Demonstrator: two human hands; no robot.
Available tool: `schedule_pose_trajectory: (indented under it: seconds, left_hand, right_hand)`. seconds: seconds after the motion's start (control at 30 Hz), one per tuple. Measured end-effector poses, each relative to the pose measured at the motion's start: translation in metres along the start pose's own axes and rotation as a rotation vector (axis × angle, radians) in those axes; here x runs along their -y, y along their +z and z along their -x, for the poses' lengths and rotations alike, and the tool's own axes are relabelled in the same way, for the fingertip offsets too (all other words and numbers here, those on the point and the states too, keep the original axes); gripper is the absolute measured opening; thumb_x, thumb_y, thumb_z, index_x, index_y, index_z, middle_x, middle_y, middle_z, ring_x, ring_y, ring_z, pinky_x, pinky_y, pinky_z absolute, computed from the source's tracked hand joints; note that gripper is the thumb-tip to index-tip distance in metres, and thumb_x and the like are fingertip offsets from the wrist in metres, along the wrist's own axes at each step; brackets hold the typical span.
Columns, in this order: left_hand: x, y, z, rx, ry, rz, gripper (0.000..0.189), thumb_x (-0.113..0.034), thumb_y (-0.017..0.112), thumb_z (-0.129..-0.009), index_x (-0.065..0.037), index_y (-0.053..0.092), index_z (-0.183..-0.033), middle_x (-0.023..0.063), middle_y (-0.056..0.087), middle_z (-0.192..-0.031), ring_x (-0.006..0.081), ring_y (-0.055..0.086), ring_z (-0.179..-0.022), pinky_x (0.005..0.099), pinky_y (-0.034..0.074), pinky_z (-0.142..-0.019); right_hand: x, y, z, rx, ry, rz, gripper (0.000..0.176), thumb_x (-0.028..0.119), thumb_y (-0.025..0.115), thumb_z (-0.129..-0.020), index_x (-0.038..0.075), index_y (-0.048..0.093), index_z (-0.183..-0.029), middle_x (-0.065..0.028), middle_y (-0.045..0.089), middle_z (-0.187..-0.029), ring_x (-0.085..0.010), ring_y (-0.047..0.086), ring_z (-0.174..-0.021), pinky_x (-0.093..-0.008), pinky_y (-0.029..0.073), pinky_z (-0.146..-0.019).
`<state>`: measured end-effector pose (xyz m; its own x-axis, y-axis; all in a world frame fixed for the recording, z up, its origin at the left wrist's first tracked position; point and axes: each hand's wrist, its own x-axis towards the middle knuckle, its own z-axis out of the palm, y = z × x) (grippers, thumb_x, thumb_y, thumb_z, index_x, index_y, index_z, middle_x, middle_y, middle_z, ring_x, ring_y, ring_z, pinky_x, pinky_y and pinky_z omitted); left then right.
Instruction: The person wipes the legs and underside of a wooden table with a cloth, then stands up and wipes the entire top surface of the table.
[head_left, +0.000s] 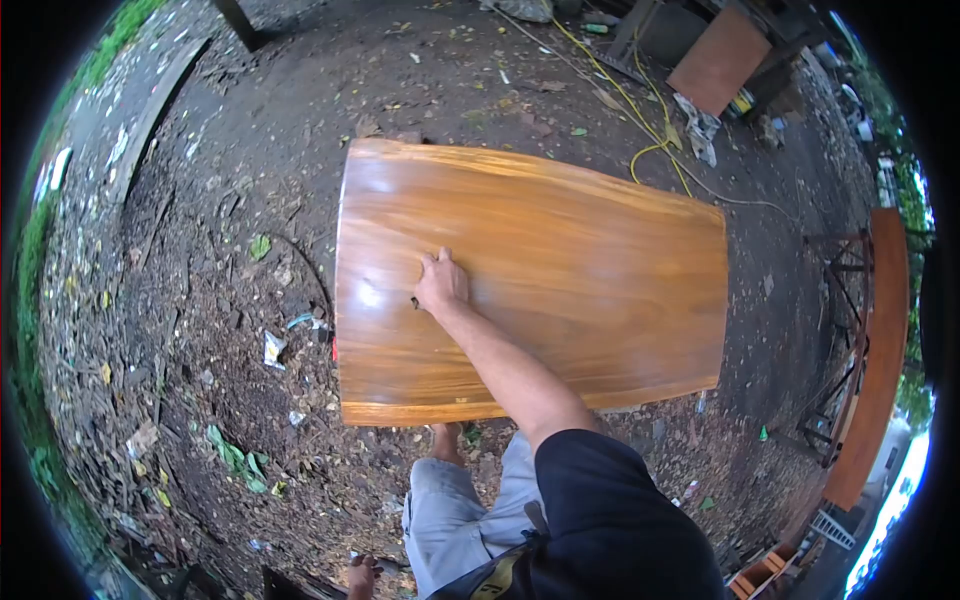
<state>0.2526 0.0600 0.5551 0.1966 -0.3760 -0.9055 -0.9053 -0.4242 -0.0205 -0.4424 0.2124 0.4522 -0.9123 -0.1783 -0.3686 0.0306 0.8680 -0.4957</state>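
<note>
A glossy brown wooden slab [600, 290] with wavy long edges lies flat in front of me. My right hand [440, 283] rests on its left half, with the arm stretched across the near edge. Its fingers are bent and closed against the surface. A small dark bit shows beside the hand, but what the fingers hold is hidden. My left hand [362, 577] hangs low at the bottom edge of the view, away from the slab. Those fingers look curled, and anything inside them is too small to name.
Leaves, wood chips and litter cover the dirt ground [230, 400]. A yellow cord [640, 110] runs behind the slab, near a leaning reddish-brown board [720, 60]. On the right, a long brown plank [880, 350] stands by metal trestles [845, 300].
</note>
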Motion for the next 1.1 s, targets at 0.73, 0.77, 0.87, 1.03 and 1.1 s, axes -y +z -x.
schedule_pose_trajectory:
  seconds: [0.73, 0.77, 0.87, 1.03, 1.1]
  left_hand:
    - [-0.147, 0.12, 0.059, 0.033, 0.231, -0.411, 0.032, -0.019, 0.06, -0.09, 0.002, 0.06, -0.114, 0.0142, 0.067, -0.093, 0.028, 0.071, -0.068, 0.0372, 0.054, -0.054]
    - [-0.154, 0.124, 0.061, 0.046, 0.238, -0.407, 0.03, -0.02, 0.06, -0.09, 0.001, 0.059, -0.112, 0.0133, 0.067, -0.092, 0.0284, 0.071, -0.068, 0.0377, 0.054, -0.054]
    - [-0.175, 0.143, 0.075, 0.047, 0.219, -0.45, 0.028, -0.022, 0.062, -0.09, -0.001, 0.057, -0.11, 0.0114, 0.066, -0.09, 0.029, 0.071, -0.068, 0.0386, 0.055, -0.055]
    - [-0.196, 0.182, 0.109, -0.005, 0.27, -0.494, 0.029, -0.02, 0.06, -0.089, 0.001, 0.062, -0.108, 0.013, 0.068, -0.091, 0.0267, 0.071, -0.069, 0.037, 0.053, -0.056]
    - [-0.207, 0.191, 0.117, -0.008, 0.268, -0.527, 0.028, -0.02, 0.06, -0.088, 0.001, 0.063, -0.106, 0.0127, 0.068, -0.09, 0.0259, 0.071, -0.068, 0.0364, 0.053, -0.056]
  right_hand:
    - [-0.441, -0.254, 0.079, -0.364, 0.429, -0.022, 0.017, 0.011, 0.066, -0.079, 0.011, 0.068, -0.096, -0.015, 0.061, -0.108, -0.0369, 0.066, -0.091, -0.0478, 0.054, -0.079]
    - [-0.458, -0.259, 0.083, -0.384, 0.437, -0.025, 0.016, 0.011, 0.066, -0.079, 0.012, 0.068, -0.095, -0.0144, 0.061, -0.106, -0.0366, 0.066, -0.091, -0.0476, 0.055, -0.079]
    - [-0.51, -0.289, 0.095, -0.425, 0.484, 0.009, 0.014, 0.013, 0.066, -0.08, 0.015, 0.069, -0.093, -0.0124, 0.063, -0.104, -0.0357, 0.066, -0.09, -0.0467, 0.055, -0.079]
    - [-0.59, -0.345, 0.113, -0.479, 0.538, 0.134, 0.018, 0.014, 0.066, -0.08, 0.017, 0.07, -0.097, -0.0115, 0.064, -0.106, -0.0354, 0.067, -0.092, -0.0463, 0.055, -0.08]
    - [-0.621, -0.365, 0.116, -0.484, 0.583, 0.164, 0.02, 0.015, 0.066, -0.08, 0.016, 0.07, -0.099, -0.0117, 0.063, -0.108, -0.0349, 0.067, -0.094, -0.0457, 0.055, -0.082]
